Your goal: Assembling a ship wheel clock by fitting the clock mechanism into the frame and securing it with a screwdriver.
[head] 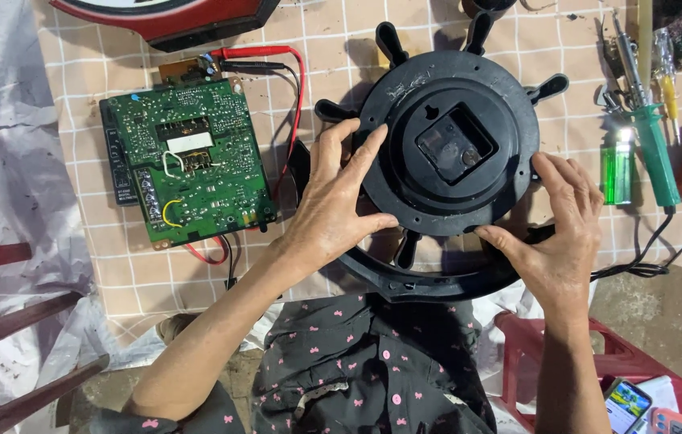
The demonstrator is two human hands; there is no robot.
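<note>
Here the black clock back (449, 145), shaped like a ship's wheel, lies face down at the middle of the worktop (116, 273), and it is best kept level with even pressure on both sides. The left hand (333, 205) presses spread fingers (369, 145) on its rim at nine o'clock; the right hand (558, 233) pinches the edge at four o'clock, fingers narrow. A green circuit board (188, 165) lies well apart at nine o'clock.
</note>
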